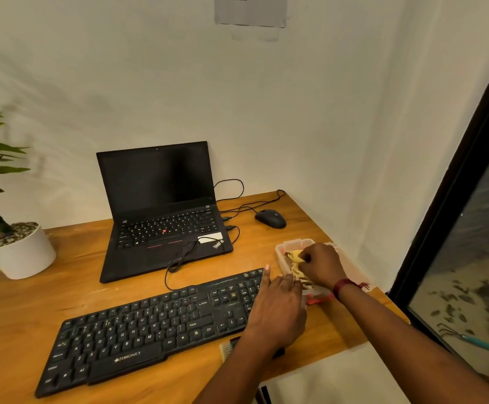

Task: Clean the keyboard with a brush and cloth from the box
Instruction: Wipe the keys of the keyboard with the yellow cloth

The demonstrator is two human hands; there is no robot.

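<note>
Near the desk's [19, 316] front edge I see the brush [226, 349], mostly hidden under the left arm [237, 371]. Behind it lies the keyboard [150, 325], long side running left to right. The left hand [278, 310] is over its right end, fingers straight, tips at the box [291, 244]. The right hand [322, 266] is in the box by the right edge, pinching the yellow cloth [295, 255]. The keyboard is to its left. I can't see the box's bottom.

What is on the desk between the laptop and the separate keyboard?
A black cable loops across the desk between the laptop and the keyboard, trailing off the laptop's front edge; otherwise the stretch is bare wood, as the head view shows.
</note>
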